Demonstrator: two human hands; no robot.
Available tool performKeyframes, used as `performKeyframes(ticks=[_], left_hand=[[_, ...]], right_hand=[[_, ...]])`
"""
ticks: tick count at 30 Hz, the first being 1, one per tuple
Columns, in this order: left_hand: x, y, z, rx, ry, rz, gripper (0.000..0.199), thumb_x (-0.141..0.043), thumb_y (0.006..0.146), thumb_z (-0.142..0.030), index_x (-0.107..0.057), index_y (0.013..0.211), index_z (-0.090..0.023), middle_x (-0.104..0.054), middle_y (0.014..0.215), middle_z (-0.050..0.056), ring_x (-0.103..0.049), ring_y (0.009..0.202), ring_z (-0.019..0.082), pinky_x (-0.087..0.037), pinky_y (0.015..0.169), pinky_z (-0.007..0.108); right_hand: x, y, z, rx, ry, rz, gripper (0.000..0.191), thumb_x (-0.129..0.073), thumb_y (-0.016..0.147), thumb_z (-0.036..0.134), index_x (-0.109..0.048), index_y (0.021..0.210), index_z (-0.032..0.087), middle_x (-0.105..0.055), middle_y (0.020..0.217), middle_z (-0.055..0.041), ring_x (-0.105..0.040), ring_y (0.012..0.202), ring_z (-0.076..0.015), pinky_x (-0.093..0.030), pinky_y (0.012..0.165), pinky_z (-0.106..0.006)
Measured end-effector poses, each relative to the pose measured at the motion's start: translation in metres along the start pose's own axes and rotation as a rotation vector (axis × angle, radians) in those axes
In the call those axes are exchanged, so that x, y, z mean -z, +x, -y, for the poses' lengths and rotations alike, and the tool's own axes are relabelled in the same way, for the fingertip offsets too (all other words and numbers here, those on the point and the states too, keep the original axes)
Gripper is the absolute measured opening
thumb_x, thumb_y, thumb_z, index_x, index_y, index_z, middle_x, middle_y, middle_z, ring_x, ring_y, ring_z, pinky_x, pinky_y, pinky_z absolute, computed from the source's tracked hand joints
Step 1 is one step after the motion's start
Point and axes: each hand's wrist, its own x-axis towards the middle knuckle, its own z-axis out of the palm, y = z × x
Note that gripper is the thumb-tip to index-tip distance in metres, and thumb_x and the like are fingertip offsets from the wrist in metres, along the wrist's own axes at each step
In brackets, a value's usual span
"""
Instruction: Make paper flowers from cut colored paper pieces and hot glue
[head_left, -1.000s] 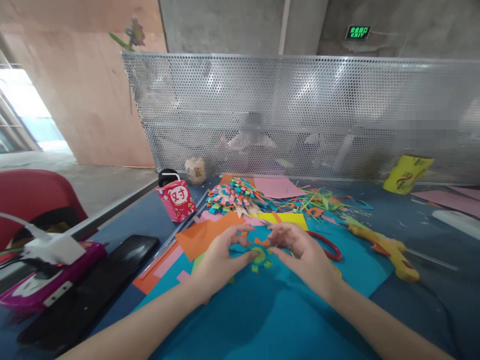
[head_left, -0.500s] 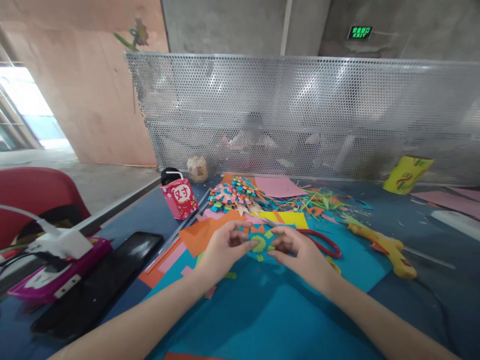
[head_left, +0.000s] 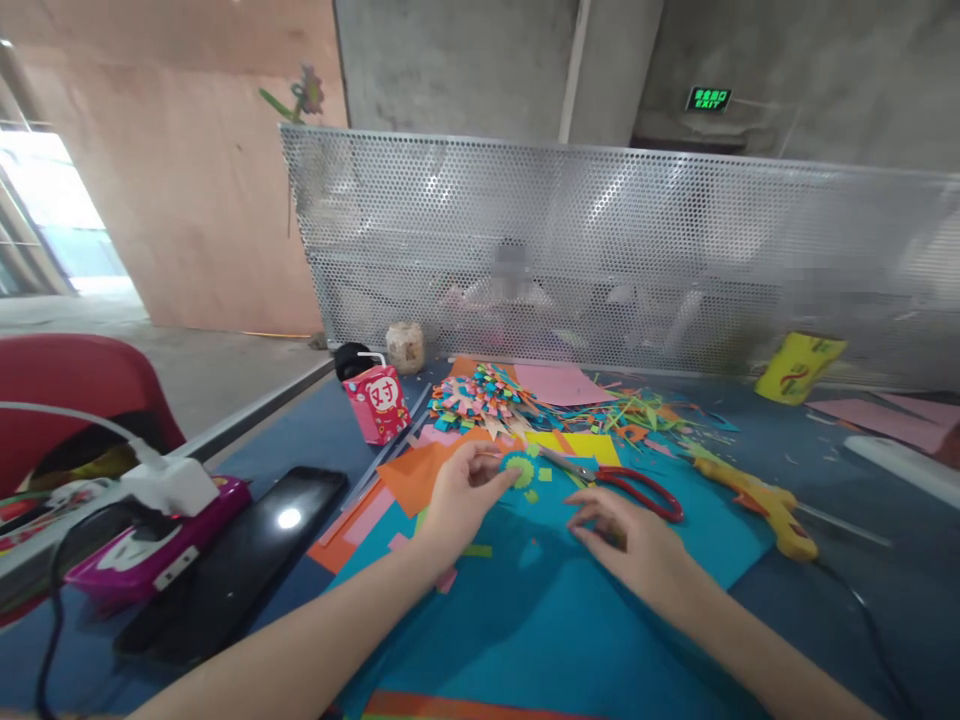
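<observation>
At the far left we log a purple power strip (head_left: 169, 570), then a dark phone (head_left: 247, 560) and a drink box (head_left: 380, 405). If knocked, we judge, the box could wet the paper. Our left hand (head_left: 465, 495) has thumb and fingers pinched on the paper flower (head_left: 519, 470), held over the blue sheet (head_left: 540, 620). Small green tabs ring its toothed centre; a hard squeeze or a dragging thumb could bend or loosen them. The scissors (head_left: 645, 490) lie with blades pointing at the flower; drifting that way could snag its edge. Just below their red handles, our right hand (head_left: 634, 545) hovers, thumb and fingertips apart, nothing visible between them; a careless sweep could shift the scissors. Rightmost we note the glue gun (head_left: 772, 510), nozzle toward the paper scraps. We cannot tell whether it is hot; if so, a tugged cord could bring glue onto the sheet.
</observation>
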Motion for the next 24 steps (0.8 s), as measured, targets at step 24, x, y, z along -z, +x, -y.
performKeyframes(ticks=[24], left_hand=[[0.004, 0.010, 0.015, 0.200, -0.152, -0.140, 0.022, -0.066, 0.066, -0.008, -0.051, 0.081, -0.014, -0.053, 0.059, -0.003, -0.056, 0.057, 0.012, -0.049, 0.057, 0.024]], right_hand=[[-0.024, -0.011, 0.021, 0.543, -0.686, 0.071, 0.035, -0.040, 0.083, 0.009, -0.051, 0.117, 0.014, -0.062, 0.103, -0.0107, -0.057, 0.095, -0.0208, -0.049, 0.079, -0.034]])
